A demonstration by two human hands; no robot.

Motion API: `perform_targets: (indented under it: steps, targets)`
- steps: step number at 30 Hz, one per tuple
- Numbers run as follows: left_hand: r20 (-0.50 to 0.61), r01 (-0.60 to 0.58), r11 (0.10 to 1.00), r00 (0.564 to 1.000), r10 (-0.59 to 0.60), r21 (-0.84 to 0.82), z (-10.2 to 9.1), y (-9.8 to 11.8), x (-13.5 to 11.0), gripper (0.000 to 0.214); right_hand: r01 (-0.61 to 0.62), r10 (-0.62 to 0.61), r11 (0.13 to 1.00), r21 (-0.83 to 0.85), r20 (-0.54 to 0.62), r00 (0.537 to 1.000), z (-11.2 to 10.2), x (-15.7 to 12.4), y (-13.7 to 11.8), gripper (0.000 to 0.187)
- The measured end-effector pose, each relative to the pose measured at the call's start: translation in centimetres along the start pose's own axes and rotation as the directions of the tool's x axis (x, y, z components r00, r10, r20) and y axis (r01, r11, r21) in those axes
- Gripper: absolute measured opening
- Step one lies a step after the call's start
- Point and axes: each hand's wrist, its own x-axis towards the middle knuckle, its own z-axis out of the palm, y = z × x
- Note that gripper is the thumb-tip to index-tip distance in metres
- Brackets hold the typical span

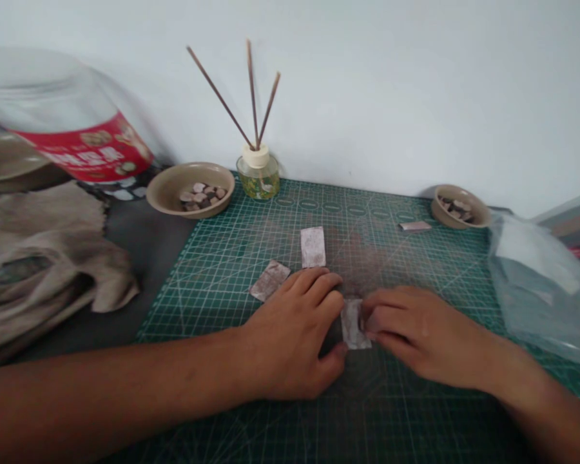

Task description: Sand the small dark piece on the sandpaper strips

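A small whitish, stained rectangle that looks like worn sandpaper [352,327] lies on the green cutting mat [212,309]. My left hand [299,335] rests at its left edge, fingers bent and thumb at the near corner, holding it against the mat. On its right side, my right hand [406,328] is closed in a pinch; whatever the fingertips hold is hidden and blurred. Two similar pieces lie just beyond my left hand: a pale upright piece [313,247] and a browner, slanted piece [269,281], partly covered by that hand.
A tan bowl [159,187] of small chunks stands back left, a smaller bowl [464,222] back right. Between them are a reed diffuser [258,174] and a folded strip [414,225]. A cloth [53,245] and large jar [87,154] sit left, a clear plastic bag [536,290] right.
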Motion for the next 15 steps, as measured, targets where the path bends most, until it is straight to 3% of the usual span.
perform_targets:
  steps: [3, 7, 12, 15]
  targets:
    - [0.001, -0.015, 1.000, 1.000, 0.015, -0.009, -0.02, 0.00, -0.01, 0.032, 0.043, -0.043, 0.999, 0.013, 0.006, 0.999, 0.27, 0.11, -0.14, 0.012]
    - [-0.004, -0.003, 1.000, 1.000, 0.003, 0.001, 0.00, 0.03, -0.08, 0.034, -0.026, 0.019, 0.996, -0.084, -0.089, 0.996, 0.15, 0.10, 0.16, 0.014]
    - [-0.003, -0.022, 1.000, 1.000, 0.022, 0.012, 0.12, 0.01, -0.07, 0.032, 0.034, -0.034, 0.999, 0.006, 0.021, 0.999, 0.31, -0.02, -0.13, 0.012]
    - [-0.016, -0.023, 0.999, 1.000, 0.023, 0.025, 0.21, -0.04, -0.02, 0.035, -0.007, 0.000, 0.997, -0.077, -0.093, 0.996, 0.64, 0.38, -0.03, 0.012]
